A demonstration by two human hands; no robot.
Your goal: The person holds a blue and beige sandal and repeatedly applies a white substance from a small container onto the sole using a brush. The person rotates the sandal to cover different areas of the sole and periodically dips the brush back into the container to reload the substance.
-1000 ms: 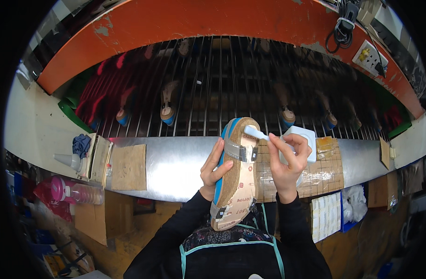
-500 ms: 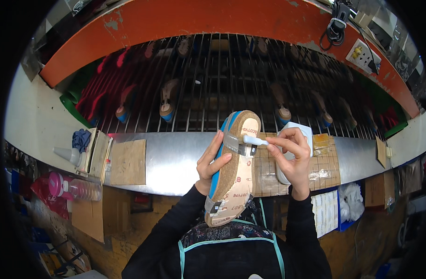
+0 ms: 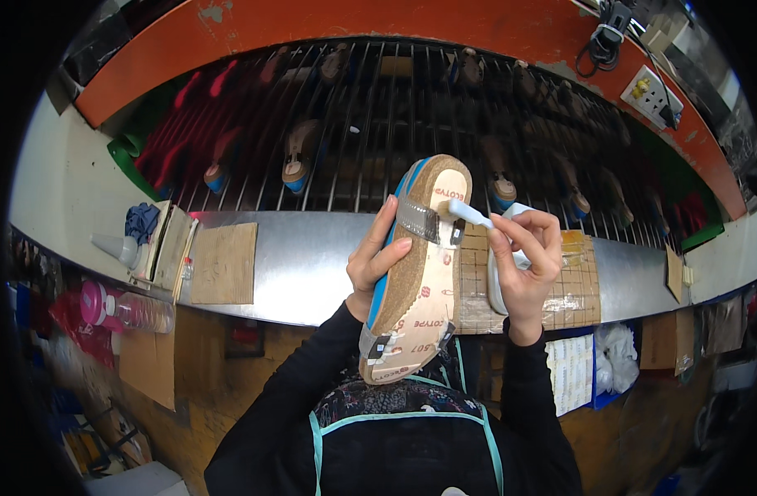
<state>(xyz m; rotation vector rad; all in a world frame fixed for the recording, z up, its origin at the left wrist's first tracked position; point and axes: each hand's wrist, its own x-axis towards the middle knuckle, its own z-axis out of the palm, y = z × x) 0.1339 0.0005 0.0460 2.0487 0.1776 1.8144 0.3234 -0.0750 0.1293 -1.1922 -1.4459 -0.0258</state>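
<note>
A shoe (image 3: pixel 424 298) is tilted up before me, its underside facing me: a pale printed board with a brown cork border, blue along the left edge. Grey see-through straps (image 3: pixel 417 218) wrap onto it near the top and the bottom. My left hand (image 3: pixel 377 255) grips its left side, thumb on the cork and fingers behind. Pinched in my right hand (image 3: pixel 527 260) is a small brush (image 3: pixel 471 212) with a pale blue-white handle; its head meets the underside by the upper strap's end. A white container (image 3: pixel 497 285) stands partly hidden behind my right hand.
Beyond the metal bench edge (image 3: pixel 300 285), a rack of bars (image 3: pixel 378 140) carries several shoes (image 3: pixel 296 161). A taped cardboard mat (image 3: pixel 573 281) lies at right, a brown board (image 3: pixel 224 263) at left. A pink-lidded bottle (image 3: pixel 138 310) and a wall socket (image 3: pixel 652 97) are farther out.
The shoe has risen in the view, held in my left hand. My right hand has moved up slightly, and the brush head now sits nearer the upper strap's inner edge.
</note>
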